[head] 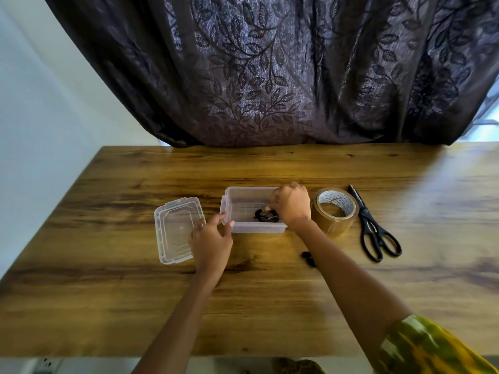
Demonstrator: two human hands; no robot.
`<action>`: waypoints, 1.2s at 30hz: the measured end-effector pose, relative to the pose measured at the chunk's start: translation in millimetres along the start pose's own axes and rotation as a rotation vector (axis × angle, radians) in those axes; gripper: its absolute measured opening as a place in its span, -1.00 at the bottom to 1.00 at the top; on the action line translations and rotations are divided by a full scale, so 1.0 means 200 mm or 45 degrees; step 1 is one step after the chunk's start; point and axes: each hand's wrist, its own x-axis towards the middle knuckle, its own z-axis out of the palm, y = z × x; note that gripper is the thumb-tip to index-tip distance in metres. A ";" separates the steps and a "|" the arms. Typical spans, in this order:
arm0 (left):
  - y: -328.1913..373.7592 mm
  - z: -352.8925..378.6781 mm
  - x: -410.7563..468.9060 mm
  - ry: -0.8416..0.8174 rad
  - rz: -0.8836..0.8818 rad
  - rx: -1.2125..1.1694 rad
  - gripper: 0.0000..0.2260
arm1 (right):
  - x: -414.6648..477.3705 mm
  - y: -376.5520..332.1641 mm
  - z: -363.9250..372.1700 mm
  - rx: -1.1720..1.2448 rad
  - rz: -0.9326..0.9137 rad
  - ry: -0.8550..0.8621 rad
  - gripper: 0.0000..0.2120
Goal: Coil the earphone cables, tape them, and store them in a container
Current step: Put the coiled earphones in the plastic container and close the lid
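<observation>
Clear plastic forms the container, which is steadied at its near corner by the left hand, fingers curled against the rim. A coiled black earphone bundle is being set on the container floor by the right hand, whose fingertips are pinched on it. Whether tape binds the coil cannot be made out. Another dark cable is partly hidden beside the right forearm, so storing appears unfinished. Outside the left hand the lid lies off; beyond the right hand sit tape and scissors.
</observation>
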 end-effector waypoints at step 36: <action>-0.05 0.03 -0.02 0.074 0.051 -0.023 -0.79 | -0.79 0.29 -0.07 -0.051 0.186 0.056 -0.91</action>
